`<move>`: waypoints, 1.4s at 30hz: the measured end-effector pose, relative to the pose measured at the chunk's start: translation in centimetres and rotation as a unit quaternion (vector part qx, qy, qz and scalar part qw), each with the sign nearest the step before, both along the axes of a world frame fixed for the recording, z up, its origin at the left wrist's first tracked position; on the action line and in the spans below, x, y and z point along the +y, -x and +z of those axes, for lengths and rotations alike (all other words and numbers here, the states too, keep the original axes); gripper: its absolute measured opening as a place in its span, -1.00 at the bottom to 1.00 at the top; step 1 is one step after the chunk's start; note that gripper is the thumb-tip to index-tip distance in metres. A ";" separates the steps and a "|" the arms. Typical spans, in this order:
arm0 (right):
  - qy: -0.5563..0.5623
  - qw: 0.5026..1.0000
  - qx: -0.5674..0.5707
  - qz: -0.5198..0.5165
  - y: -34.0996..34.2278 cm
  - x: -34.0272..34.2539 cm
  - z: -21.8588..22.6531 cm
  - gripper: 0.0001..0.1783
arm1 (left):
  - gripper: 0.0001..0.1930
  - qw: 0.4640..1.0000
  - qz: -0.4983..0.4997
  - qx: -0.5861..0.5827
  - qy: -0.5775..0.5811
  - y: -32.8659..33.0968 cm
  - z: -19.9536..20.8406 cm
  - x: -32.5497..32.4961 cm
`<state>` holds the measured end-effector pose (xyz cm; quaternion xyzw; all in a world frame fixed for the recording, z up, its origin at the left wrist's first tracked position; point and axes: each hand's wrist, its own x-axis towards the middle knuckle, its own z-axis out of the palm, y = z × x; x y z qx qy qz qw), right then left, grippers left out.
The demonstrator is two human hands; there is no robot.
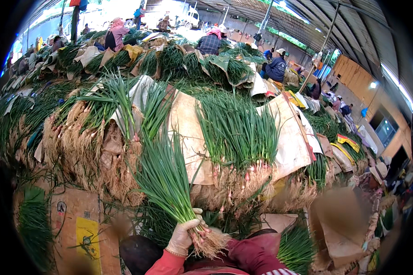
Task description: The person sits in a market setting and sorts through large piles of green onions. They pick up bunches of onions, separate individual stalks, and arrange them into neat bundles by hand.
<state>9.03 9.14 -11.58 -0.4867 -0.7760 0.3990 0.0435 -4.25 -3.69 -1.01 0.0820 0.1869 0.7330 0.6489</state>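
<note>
My left hand (181, 237), in a pale glove with a red sleeve, is closed round a bunch of spring onions (167, 176). It grips them just above the reddish-white bulbs. Their long green leaves point up and away to the left, and the tangled tan roots (212, 243) hang at the lower right. My right hand does not show in the picture. Beyond the bunch, more spring onions (238, 130) lie on a waist-high heap, roots toward me, partly on a tan sheet (188, 123).
Flattened cardboard (66, 220) covers the ground at left. Loose green leaves (296, 250) lie beside maroon cloth (257, 252) near my legs. A brown cardboard piece (339, 224) stands at right, near a person in a straw hat (379, 173). Several people sit among heaps under the roof.
</note>
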 end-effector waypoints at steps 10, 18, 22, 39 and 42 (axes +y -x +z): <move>-0.308 0.950 0.014 -0.046 4.8 8.1 10.7 -0.65 | -0.58 0.999 0.000 0.017 0.035 -0.7 -1.0 1.0; -0.237 0.970 -0.016 -0.057 5.7 14.2 10.2 -0.60 | -0.57 0.999 -0.011 0.016 0.038 0.0 -0.6 1.9; 0.035 0.973 0.210 -0.088 2.3 11.4 12.4 -0.78 | -0.60 0.999 -0.023 0.012 0.043 -0.4 -1.2 1.8; -0.113 0.937 -0.305 0.129 -5.3 1.9 9.6 -0.29 | -0.68 0.998 -0.010 0.054 0.031 -0.8 -2.0 1.9; -0.100 0.988 0.103 0.058 -2.1 2.4 10.9 -0.34 | -0.69 0.997 -0.033 0.055 0.039 -1.2 -1.5 1.5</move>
